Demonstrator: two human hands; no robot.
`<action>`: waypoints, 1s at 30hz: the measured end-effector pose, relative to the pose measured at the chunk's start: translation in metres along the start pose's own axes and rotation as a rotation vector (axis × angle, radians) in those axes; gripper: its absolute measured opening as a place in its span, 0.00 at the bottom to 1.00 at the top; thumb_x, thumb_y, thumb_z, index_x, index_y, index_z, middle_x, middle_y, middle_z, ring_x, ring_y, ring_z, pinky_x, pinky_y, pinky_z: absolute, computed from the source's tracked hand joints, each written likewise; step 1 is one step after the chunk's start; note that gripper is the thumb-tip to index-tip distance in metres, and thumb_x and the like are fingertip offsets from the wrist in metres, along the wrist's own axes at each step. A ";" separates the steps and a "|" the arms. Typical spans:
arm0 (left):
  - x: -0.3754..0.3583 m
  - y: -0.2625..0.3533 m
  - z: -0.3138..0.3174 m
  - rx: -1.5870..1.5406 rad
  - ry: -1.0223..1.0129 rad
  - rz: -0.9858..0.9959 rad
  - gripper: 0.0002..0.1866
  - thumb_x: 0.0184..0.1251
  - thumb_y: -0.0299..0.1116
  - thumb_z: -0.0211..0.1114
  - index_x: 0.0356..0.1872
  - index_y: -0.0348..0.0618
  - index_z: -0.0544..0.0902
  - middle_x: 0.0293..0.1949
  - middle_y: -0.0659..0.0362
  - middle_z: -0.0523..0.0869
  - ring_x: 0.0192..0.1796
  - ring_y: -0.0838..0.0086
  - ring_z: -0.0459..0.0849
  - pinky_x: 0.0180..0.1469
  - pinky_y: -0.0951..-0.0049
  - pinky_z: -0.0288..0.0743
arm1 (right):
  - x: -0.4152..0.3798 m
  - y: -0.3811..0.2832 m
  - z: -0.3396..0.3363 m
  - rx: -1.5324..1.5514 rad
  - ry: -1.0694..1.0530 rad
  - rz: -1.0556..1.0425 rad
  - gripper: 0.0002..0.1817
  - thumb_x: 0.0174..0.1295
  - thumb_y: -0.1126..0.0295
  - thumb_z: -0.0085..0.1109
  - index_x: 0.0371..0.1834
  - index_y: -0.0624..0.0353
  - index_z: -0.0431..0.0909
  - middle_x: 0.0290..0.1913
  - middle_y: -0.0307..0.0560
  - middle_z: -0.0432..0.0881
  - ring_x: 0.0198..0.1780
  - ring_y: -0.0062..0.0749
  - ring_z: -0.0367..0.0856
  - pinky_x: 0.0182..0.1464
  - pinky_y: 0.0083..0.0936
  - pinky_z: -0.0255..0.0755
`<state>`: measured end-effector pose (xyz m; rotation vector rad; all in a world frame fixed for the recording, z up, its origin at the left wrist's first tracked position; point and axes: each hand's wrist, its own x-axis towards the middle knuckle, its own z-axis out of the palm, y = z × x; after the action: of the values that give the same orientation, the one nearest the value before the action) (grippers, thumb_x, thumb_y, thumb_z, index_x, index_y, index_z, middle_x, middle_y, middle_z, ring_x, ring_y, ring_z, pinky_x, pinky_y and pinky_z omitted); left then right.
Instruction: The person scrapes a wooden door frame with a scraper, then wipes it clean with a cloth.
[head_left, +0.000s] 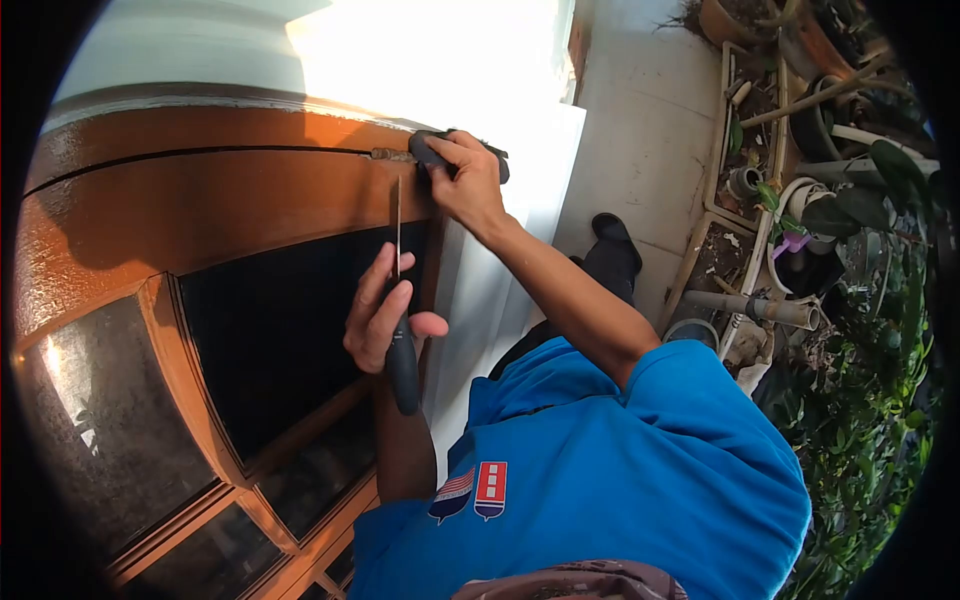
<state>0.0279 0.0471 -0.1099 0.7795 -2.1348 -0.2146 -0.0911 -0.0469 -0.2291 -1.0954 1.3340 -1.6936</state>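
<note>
My left hand (375, 318) is closed loosely around the dark grey handle (402, 375) of a hand tool, some fingers spread. Its thin metal blade (399, 215), seen nearly edge-on, points at the orange-brown wooden door (270, 190). My right hand (468, 185) grips a black object (428, 148) against the woodwork; much of it is hidden behind my fingers, and I cannot tell what it is. Beside that object, a small brownish fitting (392, 155) sits at the end of the dark gap (230, 150) in the wood. The blade's tip lies just below this fitting in the view.
Glass panes (120, 430) in wooden frames fill the door's lower left. A white frame (500, 270) runs beside it, and bright light falls on the white wall (420, 50). Planter boxes (715, 270), pots, a pipe (760, 308) and leafy plants (870, 450) line the tiled walkway (650, 130).
</note>
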 end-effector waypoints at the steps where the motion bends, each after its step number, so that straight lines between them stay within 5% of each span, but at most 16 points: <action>1: 0.005 -0.005 0.001 0.026 0.015 0.024 0.25 0.61 0.47 0.70 0.53 0.40 0.79 0.57 0.35 0.82 0.49 0.50 0.89 0.49 0.58 0.87 | 0.001 -0.007 -0.001 -0.058 0.010 -0.068 0.17 0.56 0.80 0.63 0.50 0.63 0.85 0.36 0.50 0.83 0.40 0.43 0.82 0.43 0.31 0.75; 4: 0.014 -0.021 0.005 0.095 0.031 0.057 0.24 0.63 0.48 0.68 0.52 0.40 0.79 0.57 0.36 0.82 0.52 0.47 0.88 0.51 0.55 0.87 | -0.003 -0.003 -0.005 -0.124 0.028 -0.234 0.18 0.57 0.81 0.61 0.53 0.61 0.83 0.42 0.52 0.85 0.46 0.46 0.84 0.48 0.35 0.77; 11: 0.008 -0.040 0.014 0.230 -0.060 0.071 0.26 0.67 0.50 0.63 0.55 0.39 0.76 0.56 0.35 0.82 0.52 0.45 0.88 0.50 0.54 0.88 | -0.009 0.034 0.002 0.139 0.038 0.041 0.16 0.58 0.84 0.60 0.50 0.63 0.84 0.45 0.53 0.85 0.48 0.44 0.84 0.53 0.30 0.77; 17: 0.000 -0.007 0.004 0.094 -0.102 0.027 0.27 0.66 0.49 0.65 0.58 0.40 0.75 0.58 0.31 0.80 0.51 0.42 0.87 0.49 0.51 0.87 | 0.003 -0.035 0.005 0.136 -0.042 -0.370 0.25 0.52 0.86 0.57 0.56 0.62 0.81 0.50 0.55 0.81 0.54 0.50 0.79 0.59 0.35 0.73; 20: -0.003 0.008 -0.006 0.004 -0.119 0.039 0.28 0.65 0.47 0.66 0.58 0.39 0.74 0.61 0.30 0.77 0.51 0.41 0.87 0.51 0.48 0.85 | -0.009 -0.001 0.009 0.057 -0.006 -0.288 0.24 0.53 0.86 0.60 0.56 0.62 0.81 0.49 0.54 0.80 0.53 0.51 0.78 0.59 0.36 0.73; 27: -0.004 0.030 -0.019 0.011 -0.034 0.097 0.25 0.64 0.51 0.65 0.55 0.47 0.74 0.59 0.39 0.80 0.52 0.45 0.88 0.52 0.45 0.85 | 0.014 -0.060 0.017 0.087 -0.055 -0.564 0.27 0.47 0.86 0.60 0.56 0.64 0.79 0.50 0.56 0.80 0.54 0.54 0.78 0.59 0.41 0.73; 30: 0.000 0.026 -0.021 0.009 -0.011 0.142 0.25 0.65 0.51 0.65 0.54 0.46 0.73 0.59 0.38 0.80 0.51 0.46 0.88 0.52 0.45 0.85 | 0.005 -0.027 0.018 0.027 -0.012 -0.490 0.26 0.49 0.86 0.60 0.56 0.65 0.79 0.51 0.57 0.81 0.54 0.55 0.78 0.59 0.41 0.73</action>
<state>0.0321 0.0699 -0.0864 0.6297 -2.1928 -0.1348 -0.0774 -0.0527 -0.1997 -1.5019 1.0858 -2.0363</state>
